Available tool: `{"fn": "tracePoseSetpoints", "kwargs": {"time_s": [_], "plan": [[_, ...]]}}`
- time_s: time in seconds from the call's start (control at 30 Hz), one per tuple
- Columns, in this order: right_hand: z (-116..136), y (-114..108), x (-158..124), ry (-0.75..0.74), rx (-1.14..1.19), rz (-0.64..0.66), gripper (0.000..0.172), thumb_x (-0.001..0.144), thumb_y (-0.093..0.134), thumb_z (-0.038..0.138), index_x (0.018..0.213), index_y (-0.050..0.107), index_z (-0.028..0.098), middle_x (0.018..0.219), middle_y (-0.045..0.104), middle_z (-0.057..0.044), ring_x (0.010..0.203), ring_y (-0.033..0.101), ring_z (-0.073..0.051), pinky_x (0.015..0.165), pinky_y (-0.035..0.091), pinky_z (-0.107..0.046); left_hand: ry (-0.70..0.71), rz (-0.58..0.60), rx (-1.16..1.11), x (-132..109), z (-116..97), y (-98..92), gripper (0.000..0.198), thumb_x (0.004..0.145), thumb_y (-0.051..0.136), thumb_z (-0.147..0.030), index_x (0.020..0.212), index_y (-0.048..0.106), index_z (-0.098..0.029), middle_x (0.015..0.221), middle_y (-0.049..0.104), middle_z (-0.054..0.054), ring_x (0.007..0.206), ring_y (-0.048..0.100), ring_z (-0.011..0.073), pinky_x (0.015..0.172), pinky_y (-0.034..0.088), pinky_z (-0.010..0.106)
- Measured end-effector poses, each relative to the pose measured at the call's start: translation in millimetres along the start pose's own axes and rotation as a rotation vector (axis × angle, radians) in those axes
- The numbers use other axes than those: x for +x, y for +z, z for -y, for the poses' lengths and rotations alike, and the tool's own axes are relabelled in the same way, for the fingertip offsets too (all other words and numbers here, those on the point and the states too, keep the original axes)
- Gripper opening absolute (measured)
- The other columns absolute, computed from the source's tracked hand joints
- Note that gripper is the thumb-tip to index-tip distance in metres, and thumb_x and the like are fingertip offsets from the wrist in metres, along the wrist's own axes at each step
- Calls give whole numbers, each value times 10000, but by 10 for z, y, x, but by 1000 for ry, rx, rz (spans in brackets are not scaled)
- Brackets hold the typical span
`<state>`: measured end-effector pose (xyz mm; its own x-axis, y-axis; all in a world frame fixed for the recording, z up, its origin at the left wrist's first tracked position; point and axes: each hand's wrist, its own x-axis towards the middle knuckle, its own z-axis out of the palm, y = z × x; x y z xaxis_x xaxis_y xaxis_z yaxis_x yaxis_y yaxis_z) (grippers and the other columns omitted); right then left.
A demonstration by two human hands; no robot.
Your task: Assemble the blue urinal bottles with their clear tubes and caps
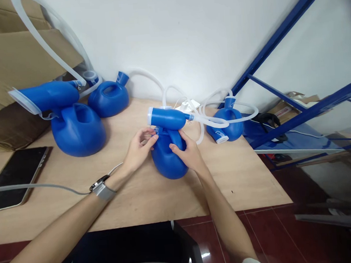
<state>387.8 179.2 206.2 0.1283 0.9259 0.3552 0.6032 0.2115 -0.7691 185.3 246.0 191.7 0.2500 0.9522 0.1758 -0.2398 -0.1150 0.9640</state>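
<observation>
Presently, I note three other jugs (78, 132), a cardboard box (28, 49) and a dark tablet (18, 174) around the desk (242, 183); looped hoses (213, 123) crowd the right. The held jug (169, 164) sits mid-desk, its blue funnel (168, 118) crosswise on top, wide rim left, narrow end right. Left hand (140, 148): fingers pinching a clear tab (156, 130). Right hand (190, 151): fingers wrapped around the handle. One pale marking (220, 132) is too small to read.

on table (133, 214): middle jug (170, 164) between left hand (140, 148) and right hand (192, 151). left jug (79, 136) to its left; back jug (110, 106) behind that, near wall (171, 35). right jug (236, 130) near table's right edge. tablet (16, 170) at far left, carton (17, 66) behind it. rack (282, 32) right of table.
</observation>
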Motion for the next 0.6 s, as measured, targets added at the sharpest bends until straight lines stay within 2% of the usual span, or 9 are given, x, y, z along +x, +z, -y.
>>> {"fn": "tracePoseSetpoints", "kwargs": {"time_s": [0.07,0.17,0.3,0.37,0.5,0.6], "plan": [[13,-10,-3,-9,13,36,899,908,701,576,1630,510,76,1594,553,-187,1520,523,-349,1298,397,-558,29,-55,-61,55,-25,10,533,749,866,-479,1022,512,-187,1152,696,80,847,665,127,615,576,212],[22,-26,3,-10,43,78,888,930,692,594,1638,502,92,1608,546,-161,1512,534,-336,1298,407,-543,17,-87,-125,135,-36,-9,590,714,874,-420,1029,421,-212,1094,726,58,814,712,147,594,591,234],[12,-79,14,-19,52,83,889,955,681,582,1667,457,100,1675,466,-124,1571,463,-307,1337,358,-499,24,-173,-175,215,-59,-86,548,668,794,-301,1075,438,-213,878,708,-16,723,714,149,564,593,237],[-15,-134,33,-48,41,66,818,956,689,555,1628,517,120,1665,485,-111,1579,452,-297,1343,350,-491,22,-220,-185,228,-85,-135,515,652,769,-267,1074,481,-201,839,696,-30,693,708,140,578,608,245],[-72,-265,64,-94,-39,-45,600,929,706,451,1452,661,161,1490,661,-131,1404,628,-314,1233,484,-538,-16,-174,-156,186,-118,-198,518,668,828,-290,1100,575,-157,863,732,17,693,723,149,634,642,278],[-17,-314,22,-197,-234,-239,397,947,698,388,1293,708,194,1325,737,-123,1251,691,-302,1124,548,-542,-47,-89,-129,118,-87,-177,510,691,848,-323,1104,627,-122,883,744,52,713,734,158,671,649,290]]}}
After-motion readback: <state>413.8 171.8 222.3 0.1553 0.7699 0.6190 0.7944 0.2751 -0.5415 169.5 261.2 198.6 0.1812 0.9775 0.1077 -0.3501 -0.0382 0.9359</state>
